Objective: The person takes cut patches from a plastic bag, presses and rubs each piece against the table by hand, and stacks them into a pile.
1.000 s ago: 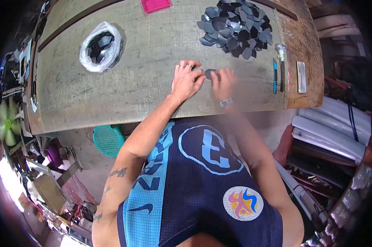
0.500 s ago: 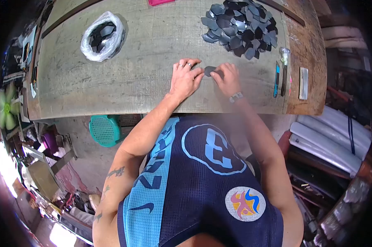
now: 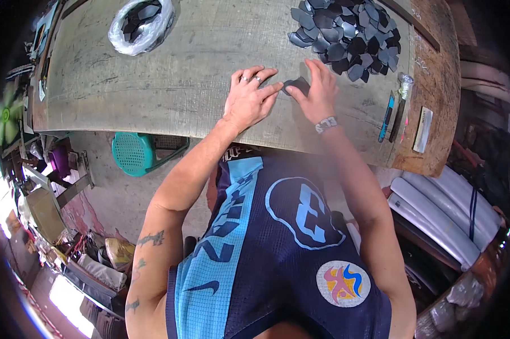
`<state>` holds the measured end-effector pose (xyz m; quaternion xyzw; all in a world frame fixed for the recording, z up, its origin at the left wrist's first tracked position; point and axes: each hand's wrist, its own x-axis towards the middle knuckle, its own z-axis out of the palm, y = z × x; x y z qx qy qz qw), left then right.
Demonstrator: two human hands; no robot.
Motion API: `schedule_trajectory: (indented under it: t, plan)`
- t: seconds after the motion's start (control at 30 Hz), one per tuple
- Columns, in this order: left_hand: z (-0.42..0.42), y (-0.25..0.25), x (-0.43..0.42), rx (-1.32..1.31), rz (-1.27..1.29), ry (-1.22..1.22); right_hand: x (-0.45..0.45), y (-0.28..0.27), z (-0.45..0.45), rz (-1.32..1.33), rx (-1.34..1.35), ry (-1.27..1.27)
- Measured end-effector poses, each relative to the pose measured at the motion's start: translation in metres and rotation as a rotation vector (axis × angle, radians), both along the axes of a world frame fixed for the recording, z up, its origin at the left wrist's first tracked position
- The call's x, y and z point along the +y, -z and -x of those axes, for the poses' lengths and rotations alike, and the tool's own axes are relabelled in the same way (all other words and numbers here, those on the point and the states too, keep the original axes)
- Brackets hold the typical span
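A small dark, flat, leaf-shaped piece (image 3: 300,85) lies between my two hands over the worktable, its material unclear. My left hand (image 3: 251,97), with rings on it, has its index fingertip and thumb closed at the left end of the piece. From the other side comes my right hand (image 3: 321,93), wearing a metal watch. Its thumb rests on the piece while the other fingers stretch apart toward the far side. A heap of similar dark pieces (image 3: 348,39) sits beyond my right hand. More of them fill a clear plastic bag (image 3: 117,37) with a rolled rim at the far left.
On the right of the worktable (image 3: 170,96) lie a blue cutter (image 3: 386,116), a dark-handled tool (image 3: 401,110) and a pale flat bar (image 3: 423,130). A green stool (image 3: 133,153) stands below the front edge. Silvery rolls (image 3: 435,212) are stacked on the right.
The view has shifted, so the table appears higher and tilted. My right hand's fingers have straightened and spread away from the piece, its thumb staying on it. My left hand stays beside the piece.
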<state>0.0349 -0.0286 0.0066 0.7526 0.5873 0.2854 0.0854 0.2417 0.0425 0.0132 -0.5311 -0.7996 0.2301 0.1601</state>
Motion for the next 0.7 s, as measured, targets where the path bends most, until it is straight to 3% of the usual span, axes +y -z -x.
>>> schedule_trajectory:
  t: [0.07,0.4,0.7]
  plan:
    - [0.0,0.0,-0.001,0.003,-0.005,-0.002,-0.001,0.003,-0.014,-0.11,-0.019,-0.009]
    - [-0.001,-0.003,0.003,0.021,0.018,-0.009,-0.011,0.004,-0.011,-0.072,-0.007,0.185]
    - [-0.001,-0.003,0.003,0.0,0.012,-0.017,-0.013,0.002,-0.01,-0.1,-0.042,0.185]
